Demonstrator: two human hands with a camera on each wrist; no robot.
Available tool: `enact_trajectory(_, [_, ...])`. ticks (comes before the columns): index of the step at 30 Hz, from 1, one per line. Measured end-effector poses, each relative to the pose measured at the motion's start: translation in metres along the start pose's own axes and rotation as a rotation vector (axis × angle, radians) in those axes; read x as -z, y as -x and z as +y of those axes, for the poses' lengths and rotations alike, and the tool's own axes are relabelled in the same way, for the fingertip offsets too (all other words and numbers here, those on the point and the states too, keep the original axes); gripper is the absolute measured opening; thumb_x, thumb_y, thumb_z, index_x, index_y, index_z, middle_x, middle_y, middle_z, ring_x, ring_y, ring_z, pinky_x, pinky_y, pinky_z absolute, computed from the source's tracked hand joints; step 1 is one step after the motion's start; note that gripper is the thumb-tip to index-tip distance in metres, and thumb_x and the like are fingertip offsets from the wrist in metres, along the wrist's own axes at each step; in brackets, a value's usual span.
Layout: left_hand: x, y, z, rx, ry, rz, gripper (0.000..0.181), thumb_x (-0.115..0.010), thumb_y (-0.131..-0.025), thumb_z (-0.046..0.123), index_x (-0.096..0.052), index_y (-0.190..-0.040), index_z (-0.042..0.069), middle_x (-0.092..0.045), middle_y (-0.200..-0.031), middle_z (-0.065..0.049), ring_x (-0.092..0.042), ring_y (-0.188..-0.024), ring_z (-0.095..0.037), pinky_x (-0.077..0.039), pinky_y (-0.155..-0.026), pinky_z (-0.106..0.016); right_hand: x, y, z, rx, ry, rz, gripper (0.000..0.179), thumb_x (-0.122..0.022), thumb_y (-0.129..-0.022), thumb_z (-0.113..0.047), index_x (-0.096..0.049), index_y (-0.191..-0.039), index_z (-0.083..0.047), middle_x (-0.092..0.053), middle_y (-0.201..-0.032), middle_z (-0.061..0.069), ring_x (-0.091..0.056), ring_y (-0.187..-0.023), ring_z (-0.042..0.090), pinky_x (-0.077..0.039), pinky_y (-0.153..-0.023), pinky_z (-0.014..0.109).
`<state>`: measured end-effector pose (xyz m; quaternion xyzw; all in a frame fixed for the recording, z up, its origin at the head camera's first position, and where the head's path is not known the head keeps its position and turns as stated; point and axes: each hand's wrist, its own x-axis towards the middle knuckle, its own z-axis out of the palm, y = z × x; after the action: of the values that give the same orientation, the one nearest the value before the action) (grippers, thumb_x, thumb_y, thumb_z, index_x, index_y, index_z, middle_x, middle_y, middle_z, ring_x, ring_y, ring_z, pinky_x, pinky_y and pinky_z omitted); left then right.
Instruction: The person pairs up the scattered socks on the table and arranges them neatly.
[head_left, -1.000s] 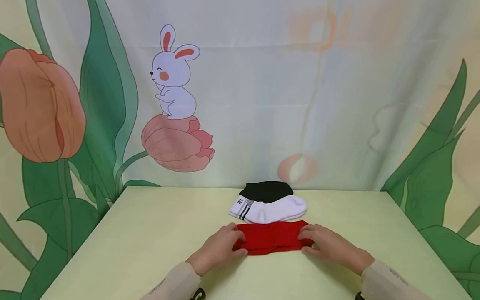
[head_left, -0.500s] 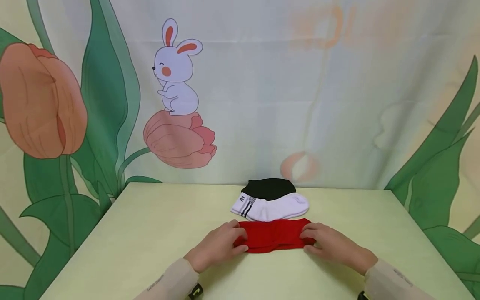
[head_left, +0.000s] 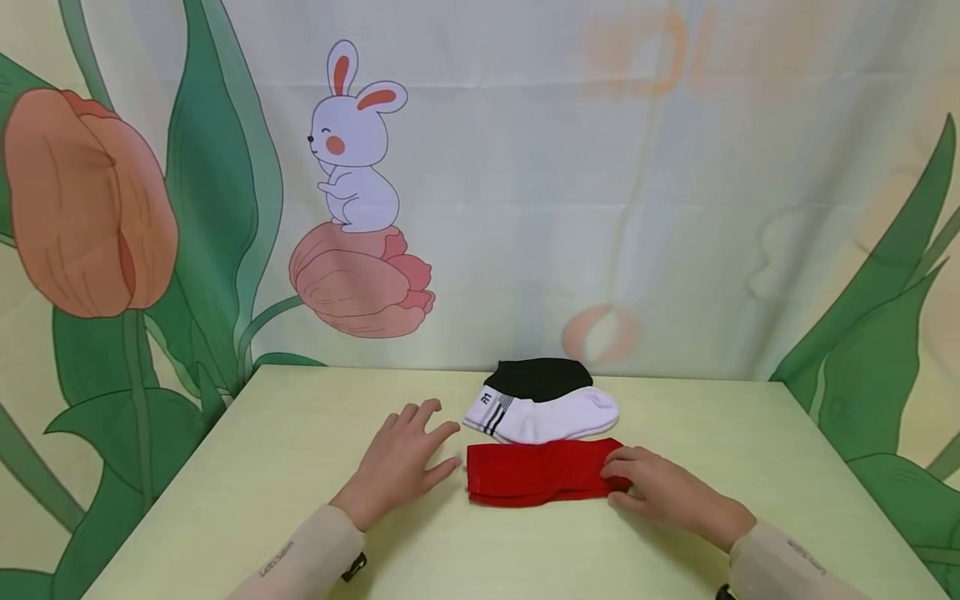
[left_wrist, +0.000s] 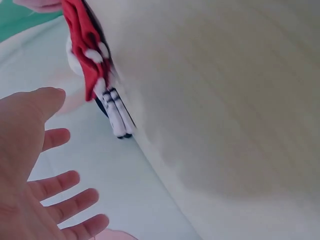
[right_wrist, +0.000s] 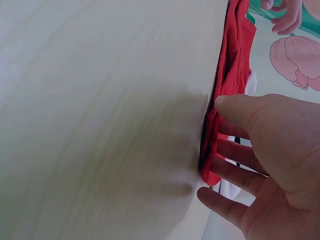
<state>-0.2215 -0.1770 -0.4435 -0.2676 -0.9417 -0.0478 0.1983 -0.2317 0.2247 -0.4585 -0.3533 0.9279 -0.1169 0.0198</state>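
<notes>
A pair of red socks (head_left: pixel 532 473), stacked flat, lies across the middle of the table. My right hand (head_left: pixel 660 492) holds their right end, fingers curled over the top and thumb at the near edge. In the right wrist view the thumb and fingers lie against the red fabric (right_wrist: pixel 232 65). My left hand (head_left: pixel 397 454) is spread, just off the left end of the socks, and holds nothing. Its fingers also stand apart from the red socks (left_wrist: pixel 82 45) in the left wrist view. White socks (head_left: pixel 547 419) with dark stripes lie just behind the red ones.
Black socks (head_left: pixel 540 379) lie behind the white ones, near the back edge of the pale yellow table (head_left: pixel 300 433). A curtain (head_left: pixel 510 208) printed with a rabbit and tulips hangs behind the table.
My left hand has let go of the left end of the red socks, moved left and away, and spread its fingers. The right hand and the socks stay in place.
</notes>
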Motion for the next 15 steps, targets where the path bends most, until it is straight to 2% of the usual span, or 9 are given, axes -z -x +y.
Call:
enact_trajectory(9, [-0.001,0.0,-0.015,0.025,-0.063,-0.003,0.051,-0.069,-0.091,0.055,-0.066,-0.134,0.027,-0.049,-0.148,-0.016,-0.05,-0.128,-0.04,-0.045,-0.102,-0.057,0.0,-0.001,0.002,-0.024,-0.01,-0.009,0.027,-0.078,-0.092,-0.021,-0.074,-0.116,-0.011,-0.066,-0.122,0.005,-0.061,-0.114,0.027,-0.053,-0.098,0.048])
enact_trajectory(15, [-0.004,0.003,-0.023,0.033,-0.055,0.037,0.056,-0.065,-0.091,0.062,-0.064,-0.139,0.032,-0.045,-0.155,-0.016,-0.039,-0.141,-0.048,-0.031,-0.111,-0.068,-0.002,0.0,0.001,-0.021,-0.002,-0.006,0.027,-0.078,-0.092,-0.021,-0.074,-0.116,-0.011,-0.066,-0.122,0.005,-0.061,-0.114,0.027,-0.052,-0.099,0.047])
